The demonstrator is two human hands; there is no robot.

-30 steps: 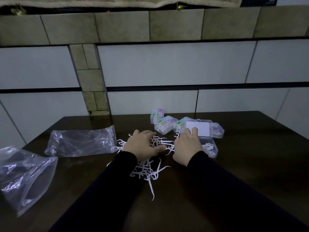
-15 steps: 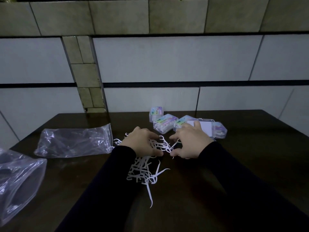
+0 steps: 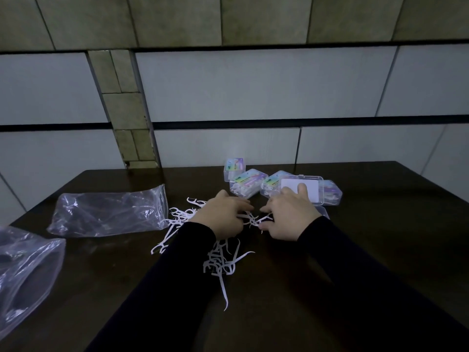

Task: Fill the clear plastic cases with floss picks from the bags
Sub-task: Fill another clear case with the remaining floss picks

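A pile of loose white floss picks (image 3: 218, 260) lies spread on the dark table, partly under my forearms. My left hand (image 3: 223, 215) rests palm down on the pile, fingers curled round a few picks. My right hand (image 3: 289, 214) is close beside it, thumb and fingers pinching picks between the two hands. Behind my right hand an open clear case (image 3: 304, 190) shows a white label on its raised lid; its tray (image 3: 323, 212) is mostly hidden by my hand. Several closed, filled cases (image 3: 247, 185) with colourful labels stand behind.
Two clear plastic bags lie on the left: one flat (image 3: 106, 214) beside the pile, one crumpled (image 3: 22, 273) at the table's left edge. A tiled wall (image 3: 228, 85) rises right behind the table's far edge. Bare dark tabletop (image 3: 393, 237) stretches to the right.
My right hand left the open case and came back to the pile beside my left hand. Both hands have since gathered picks between them. The camera tilted slightly.
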